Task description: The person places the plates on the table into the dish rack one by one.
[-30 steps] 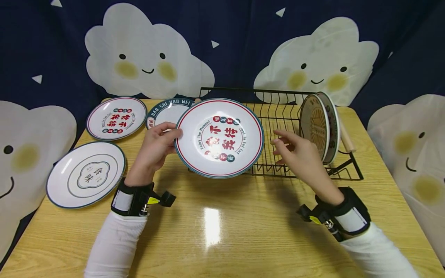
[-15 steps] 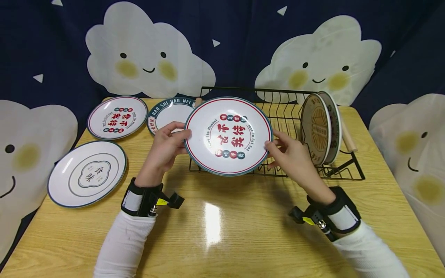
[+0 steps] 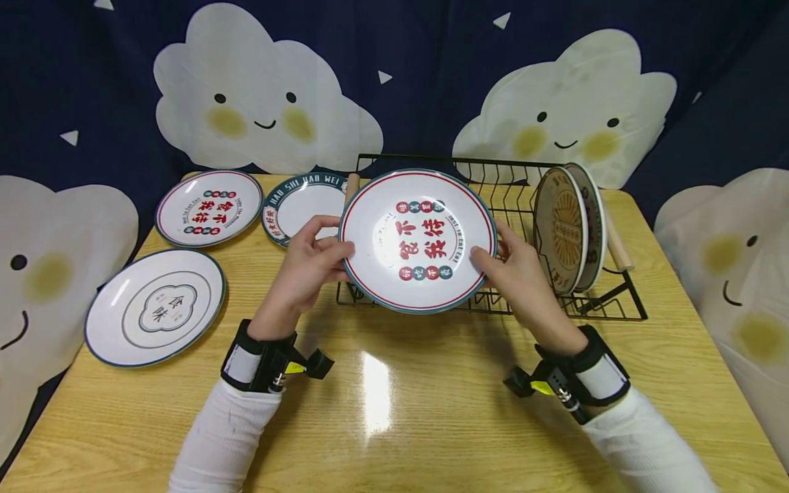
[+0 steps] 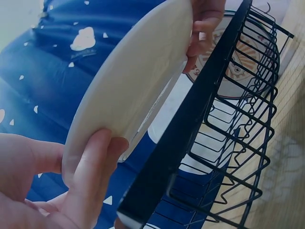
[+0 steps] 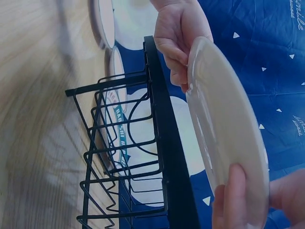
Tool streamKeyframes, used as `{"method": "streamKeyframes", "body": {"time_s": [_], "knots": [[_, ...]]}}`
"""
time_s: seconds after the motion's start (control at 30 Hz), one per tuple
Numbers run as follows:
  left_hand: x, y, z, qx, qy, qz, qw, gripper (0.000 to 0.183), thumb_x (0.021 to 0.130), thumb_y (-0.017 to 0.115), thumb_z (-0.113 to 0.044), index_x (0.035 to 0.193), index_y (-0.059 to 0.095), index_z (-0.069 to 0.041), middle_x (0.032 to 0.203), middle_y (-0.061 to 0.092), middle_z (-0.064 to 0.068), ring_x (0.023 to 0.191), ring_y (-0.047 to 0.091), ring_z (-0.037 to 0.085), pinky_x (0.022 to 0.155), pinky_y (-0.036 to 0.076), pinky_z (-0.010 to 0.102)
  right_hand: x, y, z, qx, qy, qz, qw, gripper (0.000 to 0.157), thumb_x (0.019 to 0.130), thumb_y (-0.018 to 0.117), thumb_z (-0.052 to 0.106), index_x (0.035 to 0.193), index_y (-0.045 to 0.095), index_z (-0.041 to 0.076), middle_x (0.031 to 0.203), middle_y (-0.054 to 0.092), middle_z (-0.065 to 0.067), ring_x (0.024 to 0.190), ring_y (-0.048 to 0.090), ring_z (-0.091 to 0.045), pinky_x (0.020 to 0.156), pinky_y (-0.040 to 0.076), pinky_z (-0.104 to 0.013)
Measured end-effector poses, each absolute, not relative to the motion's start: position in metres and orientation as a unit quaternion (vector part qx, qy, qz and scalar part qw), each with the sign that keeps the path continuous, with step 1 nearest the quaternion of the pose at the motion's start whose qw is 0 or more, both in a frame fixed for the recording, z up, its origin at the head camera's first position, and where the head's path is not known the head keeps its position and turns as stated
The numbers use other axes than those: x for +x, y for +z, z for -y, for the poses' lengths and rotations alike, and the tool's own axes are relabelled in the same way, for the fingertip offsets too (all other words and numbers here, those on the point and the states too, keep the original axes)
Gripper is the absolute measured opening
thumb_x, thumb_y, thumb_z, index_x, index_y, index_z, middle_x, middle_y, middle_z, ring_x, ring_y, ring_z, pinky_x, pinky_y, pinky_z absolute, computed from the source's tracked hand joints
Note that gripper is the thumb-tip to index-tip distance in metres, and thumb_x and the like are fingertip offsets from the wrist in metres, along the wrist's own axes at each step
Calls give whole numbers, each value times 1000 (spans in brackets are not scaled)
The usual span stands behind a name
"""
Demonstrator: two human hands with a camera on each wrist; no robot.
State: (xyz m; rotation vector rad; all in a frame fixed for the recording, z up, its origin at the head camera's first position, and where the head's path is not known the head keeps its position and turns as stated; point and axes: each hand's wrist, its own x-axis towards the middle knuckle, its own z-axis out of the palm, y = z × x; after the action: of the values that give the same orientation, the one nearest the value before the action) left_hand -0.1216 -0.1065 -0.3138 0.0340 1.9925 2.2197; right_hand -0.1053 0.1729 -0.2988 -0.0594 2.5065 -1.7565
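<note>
A white plate [image 3: 425, 287] with a red ring, blue-green rim and red characters is held up over the black wire dish rack [image 3: 511, 198]. My left hand [image 3: 311, 268] pinches its left edge, thumb on the face and fingers beneath. At the right edge my right hand [image 3: 518, 274] grips it the same way. Both wrist views show the plate's pale underside [image 4: 128, 81], with fingertips [image 5: 236, 191] pressed against it and the rack just below. Two plates stand on edge at the rack's right end, the nearer one a tan patterned plate [image 3: 559, 233].
On the table's left lie a plate with red characters [image 3: 179, 216], a white plate with a grey flower outline [image 3: 129, 329] and a plate with a dark lettered rim [image 3: 302, 205]. Wooden handles [image 3: 618, 243] show at the rack's ends. A dark cloud-print cloth [image 3: 419, 89] hangs behind.
The plate has moved right, over the rack. My right hand, apart from it at first, has come to its right edge and taken hold. My left hand has kept its grip.
</note>
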Motion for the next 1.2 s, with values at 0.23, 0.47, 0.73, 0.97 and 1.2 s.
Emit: {"method": "streamKeyframes", "body": {"time_s": [0.23, 0.47, 0.73, 0.97, 1.2], "knots": [[-121, -311, 106, 25, 728, -681, 68, 38, 85, 55, 2, 120, 42, -3, 69, 63, 0, 59, 65, 14, 55, 57, 29, -109, -297, -171, -16, -584, -811, 30, 58, 90, 53, 15, 143, 29, 13, 107, 55, -20, 80, 63, -13, 63, 57, -29], [-123, -308, 107, 30, 704, -707, 67, 39, 85, 56, 1, 121, 41, -2, 77, 63, 4, 58, 66, 17, 59, 57, 34, -114, -289, -171, -18, -593, -805, 23, 63, 89, 54, 12, 146, 26, 16, 114, 55, -21, 79, 65, -12, 63, 57, -31], [-131, -307, 109, 34, 659, -746, 88, 34, 89, 56, -9, 121, 45, -1, 92, 65, 19, 60, 66, 17, 62, 58, 35, -116, -279, -173, -19, -578, -816, 5, 58, 89, 55, 15, 143, 33, 20, 111, 56, -16, 82, 65, -14, 64, 57, -30], [-138, -309, 115, 35, 655, -750, 85, 33, 92, 53, -12, 121, 54, 4, 93, 63, 20, 64, 66, 15, 64, 57, 34, -115, -271, -177, -15, -560, -828, -10, 53, 90, 54, 17, 140, 38, 20, 110, 55, -14, 81, 63, -15, 62, 57, -30], [-147, -312, 122, -3, 639, -769, -8, 26, 88, 54, -5, 112, 62, 0, 93, 66, 20, 65, 66, 13, 63, 57, 29, -115, -264, -182, -20, -525, -850, -42, 49, 90, 55, 19, 137, 42, 22, 107, 59, -14, 76, 63, -11, 58, 57, -27]]}}
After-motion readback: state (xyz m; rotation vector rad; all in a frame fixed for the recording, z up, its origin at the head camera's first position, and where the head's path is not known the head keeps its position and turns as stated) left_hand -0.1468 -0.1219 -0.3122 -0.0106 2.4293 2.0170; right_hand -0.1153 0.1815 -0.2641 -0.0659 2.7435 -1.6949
